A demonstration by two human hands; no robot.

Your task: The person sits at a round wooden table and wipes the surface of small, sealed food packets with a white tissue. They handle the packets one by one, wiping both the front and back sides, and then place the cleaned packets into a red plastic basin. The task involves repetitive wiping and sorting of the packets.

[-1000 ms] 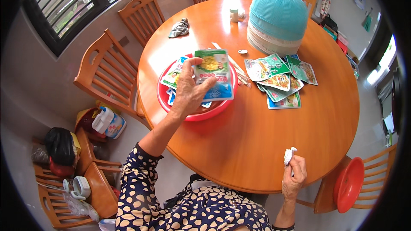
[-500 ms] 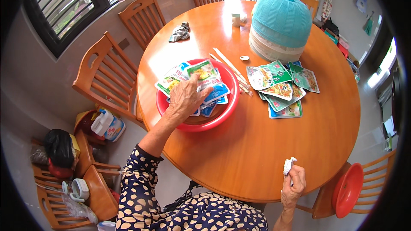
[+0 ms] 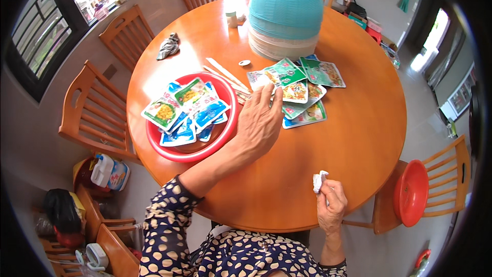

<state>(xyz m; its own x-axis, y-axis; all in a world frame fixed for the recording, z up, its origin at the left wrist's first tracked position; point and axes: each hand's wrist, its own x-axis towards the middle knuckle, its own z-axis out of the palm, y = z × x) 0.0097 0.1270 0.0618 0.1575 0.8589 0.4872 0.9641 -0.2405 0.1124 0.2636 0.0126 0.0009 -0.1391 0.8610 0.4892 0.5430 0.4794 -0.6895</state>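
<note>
My left hand [image 3: 259,123] is stretched out over the table, fingers extended and holding nothing. Its fingertips reach the near left edge of a loose pile of green and white food packets [image 3: 302,92]; whether they touch is hard to tell. To the left, a red plastic basin [image 3: 231,128] holds several flat blue, white and green packets [image 3: 187,100], some heaped above its rim. By the table's near edge, my right hand [image 3: 332,202] is closed on a crumpled white cloth or tissue [image 3: 319,180] between thumb and fingers.
A blue and cream domed food cover [image 3: 284,15] stands at the back. Thin sticks [image 3: 225,74] lie beside the basin, with a small round lid [image 3: 244,63] behind them. A dark crumpled cloth [image 3: 168,46] is farther left. Wooden chairs surround the table; one at right bears a red bowl [image 3: 411,192].
My left hand has left the packets in the basin and swung right to the pile of green packets. My right hand keeps the white cloth or tissue. The whole view has shifted rightward.
</note>
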